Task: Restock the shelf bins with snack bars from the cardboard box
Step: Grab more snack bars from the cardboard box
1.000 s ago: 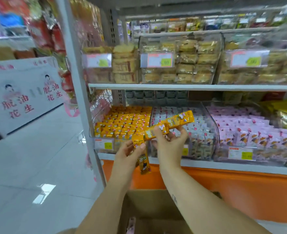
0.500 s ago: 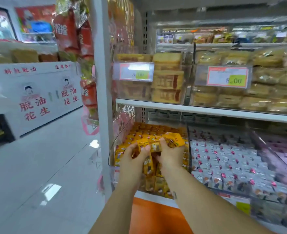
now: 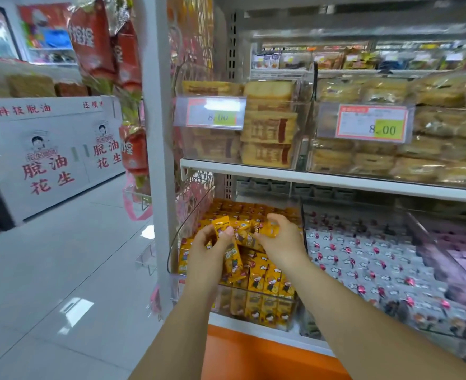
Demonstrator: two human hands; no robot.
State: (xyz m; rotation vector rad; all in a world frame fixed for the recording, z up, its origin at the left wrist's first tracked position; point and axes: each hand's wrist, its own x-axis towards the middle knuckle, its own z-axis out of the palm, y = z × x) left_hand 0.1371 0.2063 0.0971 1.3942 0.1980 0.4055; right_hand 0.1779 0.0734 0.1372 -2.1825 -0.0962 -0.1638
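a: where are the snack bars right now?
b: a linked strip of yellow snack bars [image 3: 234,260] is held over the clear bin [image 3: 259,303] at the left end of the lower shelf [image 3: 253,329], just above the yellow packets already stacked in it
a: and the hands?
b: the left hand [image 3: 207,253] pinches one end of the strip, thumb on top, with a packet dangling below it; the right hand [image 3: 285,242] has its fingers curled round the other end, further back in the bin
a: why hold it at both ends?
b: my guess is that a joined chain flops about, so two grips keep it spread out and let it go down along the row, clear of the grey-packet bin [image 3: 363,267] just beside it on the right
a: and the cardboard box?
b: not in view, so i can't tell how much is left to shelve
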